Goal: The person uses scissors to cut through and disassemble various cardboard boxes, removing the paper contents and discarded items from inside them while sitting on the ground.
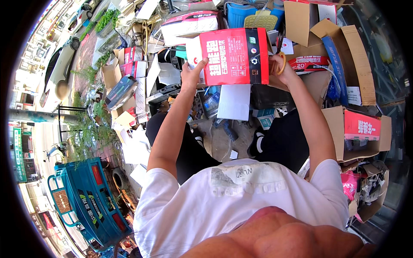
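A red cardboard box [230, 56] with white printing and a white left end is held up level in front of me. My left hand [193, 73] grips its left end, thumb over the white part. My right hand [279, 69] is at the right end, closed around yellow-handled scissors [282, 58] whose dark tips point upward; whether it also grips the box is unclear. Below the box, a white board [232, 103] lies among scraps between my black-trousered legs.
Opened cartons [357, 69] and a red-sided box [361, 129] crowd the right. A blue plastic bin [238, 17] is at the top. Paper, plastic and packaging are piled around my feet. A teal cargo vehicle [92, 202] stands at lower left, with a road and parked cars beyond.
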### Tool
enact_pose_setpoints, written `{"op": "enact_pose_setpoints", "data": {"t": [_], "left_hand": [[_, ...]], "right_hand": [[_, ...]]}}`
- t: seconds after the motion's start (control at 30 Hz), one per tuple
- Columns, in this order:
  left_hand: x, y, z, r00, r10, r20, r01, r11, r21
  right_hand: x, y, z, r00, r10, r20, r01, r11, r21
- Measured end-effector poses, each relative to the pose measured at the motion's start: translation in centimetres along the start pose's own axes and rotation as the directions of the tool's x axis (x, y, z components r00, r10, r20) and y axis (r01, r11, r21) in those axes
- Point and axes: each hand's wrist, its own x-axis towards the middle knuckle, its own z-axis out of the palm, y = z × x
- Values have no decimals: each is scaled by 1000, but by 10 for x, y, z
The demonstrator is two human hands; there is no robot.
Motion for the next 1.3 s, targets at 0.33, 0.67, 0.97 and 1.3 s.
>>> {"op": "enact_pose_setpoints", "data": {"t": [0.33, 0.67, 0.97, 1.3], "left_hand": [[-26, 42, -16, 934, 291, -206, -205, 912, 356], [-39, 91, 2, 470, 841, 267, -735, 205, 646], [-33, 55, 36, 619, 611, 494, -730, 215, 649], [-95, 11, 20, 758, 297, 581, -644, 485, 592]], "right_hand": [[-62, -51, 40, 531, -842, -92, 718, 506, -478], [-49, -44, 25, 719, -663, -208, 639, 749, -178], [-50, -42, 15, 776, -563, -284, 513, 825, -237], [-53, -14, 31, 850, -463, -250, 438, 886, -151]]}}
